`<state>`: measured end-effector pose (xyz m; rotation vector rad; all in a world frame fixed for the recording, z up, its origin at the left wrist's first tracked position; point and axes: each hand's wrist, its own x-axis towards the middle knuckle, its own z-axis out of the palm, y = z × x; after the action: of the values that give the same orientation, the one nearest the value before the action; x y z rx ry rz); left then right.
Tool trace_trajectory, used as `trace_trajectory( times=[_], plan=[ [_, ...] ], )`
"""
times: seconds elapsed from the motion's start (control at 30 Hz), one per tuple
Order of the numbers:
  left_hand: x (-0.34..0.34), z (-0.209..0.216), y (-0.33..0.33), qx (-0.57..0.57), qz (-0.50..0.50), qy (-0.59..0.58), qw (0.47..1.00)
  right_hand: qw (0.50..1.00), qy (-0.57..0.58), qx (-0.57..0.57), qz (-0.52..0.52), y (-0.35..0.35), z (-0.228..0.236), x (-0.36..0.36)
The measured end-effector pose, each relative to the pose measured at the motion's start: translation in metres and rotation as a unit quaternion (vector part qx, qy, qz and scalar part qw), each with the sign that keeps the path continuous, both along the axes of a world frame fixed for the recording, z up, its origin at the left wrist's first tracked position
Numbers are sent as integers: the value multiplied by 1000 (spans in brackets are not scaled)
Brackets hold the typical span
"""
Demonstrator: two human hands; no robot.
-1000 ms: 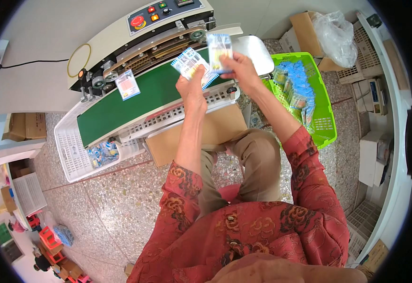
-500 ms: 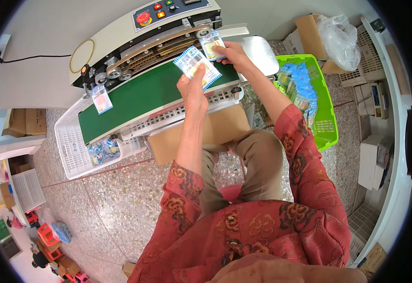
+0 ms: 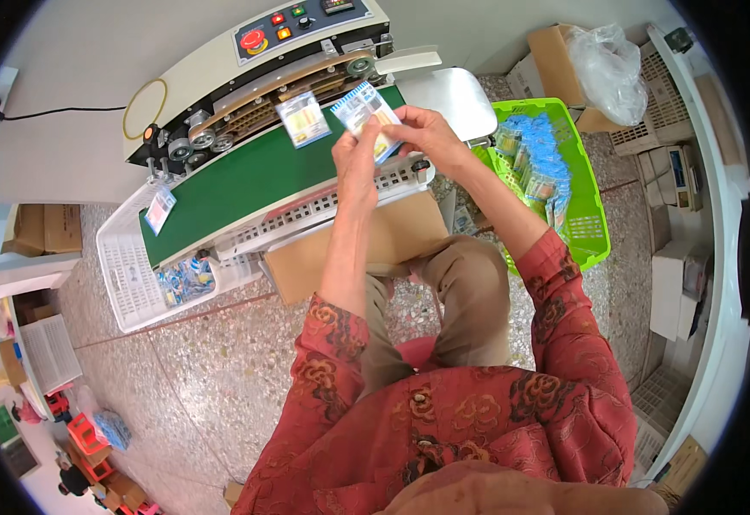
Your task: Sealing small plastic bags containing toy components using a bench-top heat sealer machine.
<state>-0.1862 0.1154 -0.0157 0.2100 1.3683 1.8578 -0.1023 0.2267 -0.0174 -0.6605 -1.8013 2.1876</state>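
Observation:
Between my two hands is a small flat plastic packet [image 3: 363, 110] with a blue striped edge. My left hand [image 3: 358, 170] grips it from the left, thumb on top. My right hand [image 3: 429, 137] pinches its right side. Beyond my left hand, another packet [image 3: 304, 118] lies at the rollers of a band sealing machine [image 3: 263, 81], over its green conveyor belt [image 3: 246, 190]. A third packet [image 3: 160, 210] sits at the belt's left end.
A bright green basket [image 3: 596, 193] holding many blue-edged packets stands at the right. Under the belt's left end is a white basket [image 3: 120, 257] with packets. A cardboard piece [image 3: 349, 245] lies below the machine. A cardboard box [image 3: 555, 64] with clear plastic stands back right.
The packet that my right hand held at the rollers is released and has moved left along the machine. My right hand has come to the packet in my left. The leftmost packet has shifted farther left.

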Motion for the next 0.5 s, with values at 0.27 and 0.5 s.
trace_trajectory(
  times=[0.27,0.5],
  plan=[
    [7,0,1,19,-51,62,997,979,-10,-93,-184,58,-25,-2],
    [2,-1,-1,17,-67,45,997,979,-54,-50,-188,62,-36,-24]
  ],
)
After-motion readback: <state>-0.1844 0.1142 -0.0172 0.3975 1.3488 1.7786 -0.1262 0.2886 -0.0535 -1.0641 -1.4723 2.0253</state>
